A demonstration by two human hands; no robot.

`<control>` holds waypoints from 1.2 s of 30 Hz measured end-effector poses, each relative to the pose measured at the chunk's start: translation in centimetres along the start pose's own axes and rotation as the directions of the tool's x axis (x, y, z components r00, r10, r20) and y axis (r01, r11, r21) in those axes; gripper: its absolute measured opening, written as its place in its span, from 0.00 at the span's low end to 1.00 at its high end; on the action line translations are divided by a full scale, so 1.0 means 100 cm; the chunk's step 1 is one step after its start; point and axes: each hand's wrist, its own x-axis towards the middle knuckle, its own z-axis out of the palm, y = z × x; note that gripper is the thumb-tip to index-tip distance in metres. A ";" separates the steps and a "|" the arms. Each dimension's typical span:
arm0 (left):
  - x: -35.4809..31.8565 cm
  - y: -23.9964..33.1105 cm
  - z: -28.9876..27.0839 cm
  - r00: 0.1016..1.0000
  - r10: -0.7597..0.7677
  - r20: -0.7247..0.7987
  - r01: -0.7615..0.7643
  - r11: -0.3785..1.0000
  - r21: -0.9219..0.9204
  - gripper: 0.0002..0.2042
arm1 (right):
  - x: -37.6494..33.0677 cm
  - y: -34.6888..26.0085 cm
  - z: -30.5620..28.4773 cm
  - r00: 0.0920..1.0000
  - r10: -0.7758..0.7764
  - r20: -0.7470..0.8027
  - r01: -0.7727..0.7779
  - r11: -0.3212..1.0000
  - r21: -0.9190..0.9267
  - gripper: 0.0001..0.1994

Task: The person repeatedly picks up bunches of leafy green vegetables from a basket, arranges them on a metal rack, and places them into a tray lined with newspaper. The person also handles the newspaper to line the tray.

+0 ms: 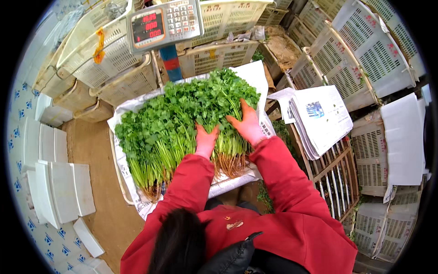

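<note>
A broad heap of fresh coriander (182, 107) lies in a paper-lined crate (121, 170), leaves away from me, with pale stems and brown roots toward me. My left hand (206, 140), in a pinkish-orange glove, rests among the stems right of the middle, its thumb apart from its fingers. On the right side of the heap is my right hand (247, 123), gloved alike, with thumb and fingers spread against the greens. A section of coriander lies between the two hands. Some fingertips are hidden in the leaves. White printed lining paper (255, 75) sticks out at the far right corner.
Beyond the crate stands a digital scale display (165, 23) on a post. Stacked plastic crates (223, 57) line the back and right. A stack of paper sheets (319, 116) rests on a slatted frame (340, 182) at right. White foam boxes (68, 187) stand at left.
</note>
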 end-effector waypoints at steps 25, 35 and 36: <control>0.019 0.158 0.028 0.222 0.721 0.657 -0.967 0.078 0.241 0.21 | -0.166 0.109 -0.102 0.907 0.390 -0.158 -0.285 0.845 0.452 0.20; 0.089 0.086 0.101 0.562 0.543 0.624 -0.702 -0.087 0.707 0.23 | -0.171 0.114 -0.049 0.727 0.575 -0.376 -0.458 0.813 0.359 0.23; 0.100 0.086 0.101 0.550 0.524 0.650 -0.707 -0.122 0.696 0.23 | -0.168 0.113 -0.057 0.750 0.553 -0.363 -0.471 0.831 0.295 0.25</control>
